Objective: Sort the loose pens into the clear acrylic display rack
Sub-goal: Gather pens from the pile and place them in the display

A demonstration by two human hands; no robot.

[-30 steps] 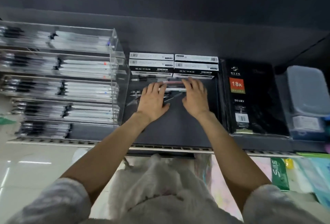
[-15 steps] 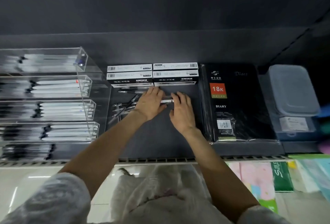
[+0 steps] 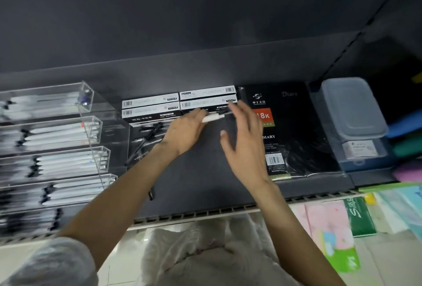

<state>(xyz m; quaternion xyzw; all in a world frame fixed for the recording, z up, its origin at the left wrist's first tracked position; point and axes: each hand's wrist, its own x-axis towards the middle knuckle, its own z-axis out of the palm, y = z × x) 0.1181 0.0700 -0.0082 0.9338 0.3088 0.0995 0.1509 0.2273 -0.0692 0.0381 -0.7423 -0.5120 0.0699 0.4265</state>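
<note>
Clear acrylic display rack [image 3: 91,130], far L on dark shelf [image 3: 201,183]; stepped tiers w/ white pens laid flat. Loose pens [image 3: 148,135]: dark pile just R of rack, in front of stacked pen boxes [image 3: 150,107]. L hand [image 3: 185,130] grips white pen [image 3: 213,117], tip twd R. R hand [image 3: 244,139] open, fingers spread, blurred, near pen tip. Black diary [image 3: 294,130] R of hands; lidded plastic box [image 3: 351,107] beyond.
</note>
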